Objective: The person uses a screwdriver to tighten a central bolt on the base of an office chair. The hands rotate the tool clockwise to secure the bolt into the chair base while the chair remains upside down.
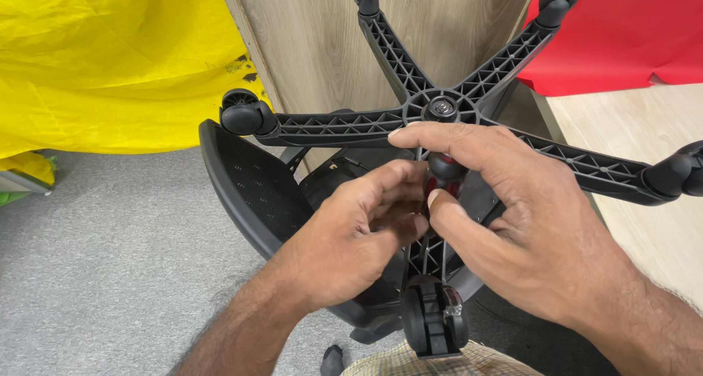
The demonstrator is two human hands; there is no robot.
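An upturned office chair lies below me, its black five-arm star base [344,127] facing up with casters [242,114] at the arm ends. My right hand [512,222] grips the black and red handle of a screwdriver [444,172] just below the base's hub [441,109], thumb and fingers wrapped around it. My left hand [362,229] is curled around the lower part of the same tool, fingertips touching my right thumb. The tool's tip is hidden behind my hands. The nearest caster [433,319] sits just under my wrists.
The chair's black mesh seat [249,185] tilts at the left over grey carpet [95,273]. A wooden panel [322,39] stands behind the base, with yellow cloth [102,61] to the left and red cloth [630,32] at top right. Checked fabric [410,361] shows at the bottom edge.
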